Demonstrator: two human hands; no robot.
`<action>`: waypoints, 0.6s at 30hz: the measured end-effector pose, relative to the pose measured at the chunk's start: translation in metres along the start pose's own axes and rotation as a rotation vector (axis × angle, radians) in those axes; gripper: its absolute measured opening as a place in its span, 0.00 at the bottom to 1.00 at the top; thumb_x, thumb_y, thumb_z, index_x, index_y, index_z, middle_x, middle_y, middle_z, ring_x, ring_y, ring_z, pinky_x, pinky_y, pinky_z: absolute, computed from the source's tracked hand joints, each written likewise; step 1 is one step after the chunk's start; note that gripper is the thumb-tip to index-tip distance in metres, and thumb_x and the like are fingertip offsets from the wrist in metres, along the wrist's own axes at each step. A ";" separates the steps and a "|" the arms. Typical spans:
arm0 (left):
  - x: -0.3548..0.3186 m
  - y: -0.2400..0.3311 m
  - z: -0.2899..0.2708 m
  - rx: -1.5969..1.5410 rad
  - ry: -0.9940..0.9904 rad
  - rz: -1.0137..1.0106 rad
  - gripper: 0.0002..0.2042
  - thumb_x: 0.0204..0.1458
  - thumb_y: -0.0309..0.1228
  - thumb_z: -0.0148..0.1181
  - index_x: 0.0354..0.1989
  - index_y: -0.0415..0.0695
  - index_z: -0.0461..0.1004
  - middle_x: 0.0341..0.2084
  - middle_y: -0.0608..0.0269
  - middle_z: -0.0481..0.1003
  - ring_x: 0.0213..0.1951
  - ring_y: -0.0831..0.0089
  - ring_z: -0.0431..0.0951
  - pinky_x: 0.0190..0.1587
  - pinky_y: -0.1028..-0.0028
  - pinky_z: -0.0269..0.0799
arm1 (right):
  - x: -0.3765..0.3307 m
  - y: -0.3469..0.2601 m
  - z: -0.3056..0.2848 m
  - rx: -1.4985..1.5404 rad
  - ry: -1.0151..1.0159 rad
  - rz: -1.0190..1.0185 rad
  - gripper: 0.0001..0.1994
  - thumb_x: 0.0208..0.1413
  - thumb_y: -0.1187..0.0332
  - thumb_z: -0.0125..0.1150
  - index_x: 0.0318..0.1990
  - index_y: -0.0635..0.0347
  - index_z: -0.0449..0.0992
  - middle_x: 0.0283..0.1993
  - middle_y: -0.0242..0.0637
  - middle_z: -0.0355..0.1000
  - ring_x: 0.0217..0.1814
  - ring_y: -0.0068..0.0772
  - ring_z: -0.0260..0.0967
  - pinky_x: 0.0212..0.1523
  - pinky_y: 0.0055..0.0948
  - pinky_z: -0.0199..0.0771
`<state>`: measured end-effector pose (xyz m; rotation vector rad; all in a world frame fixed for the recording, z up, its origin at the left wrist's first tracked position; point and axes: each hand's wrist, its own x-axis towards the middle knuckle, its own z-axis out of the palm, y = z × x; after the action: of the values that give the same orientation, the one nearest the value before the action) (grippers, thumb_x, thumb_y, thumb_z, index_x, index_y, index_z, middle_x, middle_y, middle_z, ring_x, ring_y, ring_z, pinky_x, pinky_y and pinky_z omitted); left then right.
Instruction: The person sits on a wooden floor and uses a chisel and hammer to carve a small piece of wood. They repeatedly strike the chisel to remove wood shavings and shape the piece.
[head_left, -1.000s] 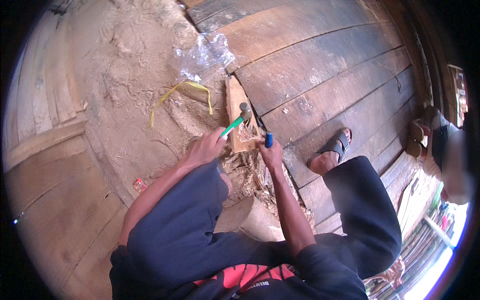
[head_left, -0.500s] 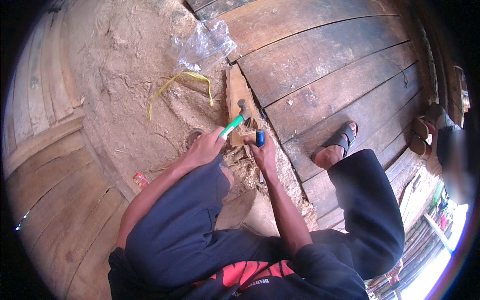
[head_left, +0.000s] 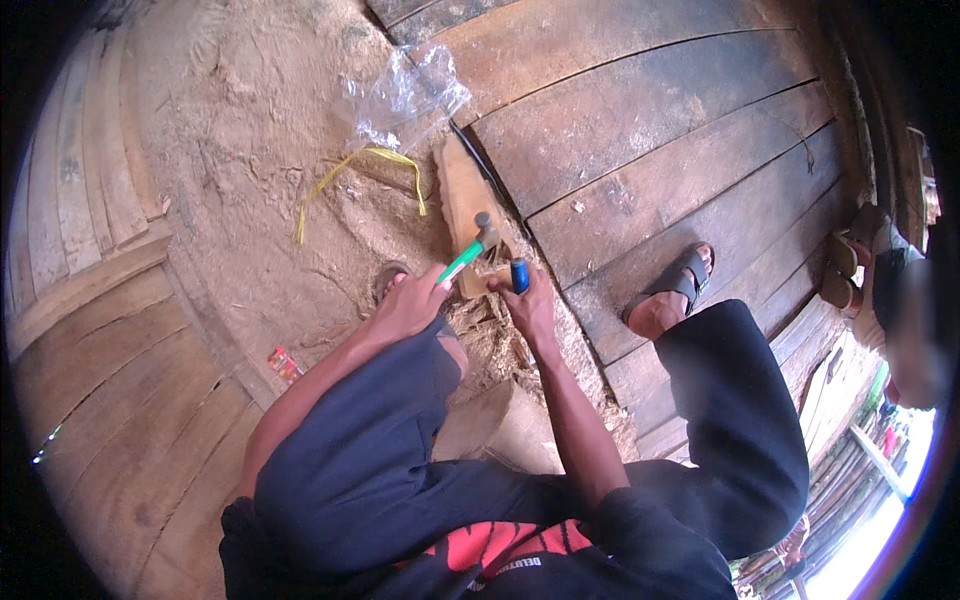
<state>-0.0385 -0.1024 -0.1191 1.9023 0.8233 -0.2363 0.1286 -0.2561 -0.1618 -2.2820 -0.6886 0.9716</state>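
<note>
My left hand (head_left: 411,303) is closed round the green handle of a claw hammer (head_left: 462,262), with its dark metal head over a pale piece of wood (head_left: 460,190). The wood tapers toward its far end and lies on the ground between my feet. Beside its near end, my right hand (head_left: 531,303) grips a tool with a blue handle (head_left: 519,276), which looks like a chisel. Its blade is hidden by the hand. The hammer head sits just beyond and left of the blue handle, apart from it.
Wood shavings (head_left: 495,345) cover the ground near a wood block (head_left: 490,425). Farther off lie a yellow strap (head_left: 345,172) and a clear plastic bag (head_left: 405,100). Plank flooring (head_left: 640,130) extends right, under my sandalled foot (head_left: 690,280). Another person's legs (head_left: 880,260) show at far right.
The pale wood's far end has swung left and its top face has tilted. The hammer head has shifted slightly nearer me. Both hands keep their holds.
</note>
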 end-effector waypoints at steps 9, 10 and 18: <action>0.000 -0.015 -0.044 -0.415 0.183 -0.222 0.15 0.60 0.40 0.50 0.40 0.39 0.67 0.15 0.58 0.69 0.23 0.69 0.76 0.25 0.67 0.66 | 0.020 -0.037 -0.062 0.042 -0.080 0.224 0.22 0.49 0.63 0.62 0.52 0.62 0.72 0.34 0.52 0.72 0.36 0.43 0.70 0.41 0.42 0.70; 0.000 -0.007 -0.052 -0.478 0.201 -0.199 0.16 0.60 0.43 0.50 0.39 0.40 0.67 0.14 0.67 0.66 0.20 0.80 0.70 0.22 0.71 0.64 | 0.020 -0.048 -0.075 0.042 -0.028 0.183 0.20 0.50 0.64 0.60 0.50 0.62 0.73 0.32 0.50 0.72 0.32 0.41 0.69 0.38 0.42 0.70; 0.005 -0.021 -0.059 -0.504 0.256 -0.191 0.17 0.60 0.43 0.51 0.41 0.39 0.68 0.16 0.63 0.66 0.20 0.77 0.66 0.25 0.70 0.64 | 0.052 -0.128 -0.124 0.706 0.069 -0.097 0.15 0.60 0.67 0.57 0.48 0.70 0.71 0.36 0.42 0.77 0.33 0.22 0.74 0.30 0.20 0.68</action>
<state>-0.0595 -0.0443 -0.1088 1.3960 1.1195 0.0993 0.2248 -0.1677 -0.0291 -1.6361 -0.3414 0.9014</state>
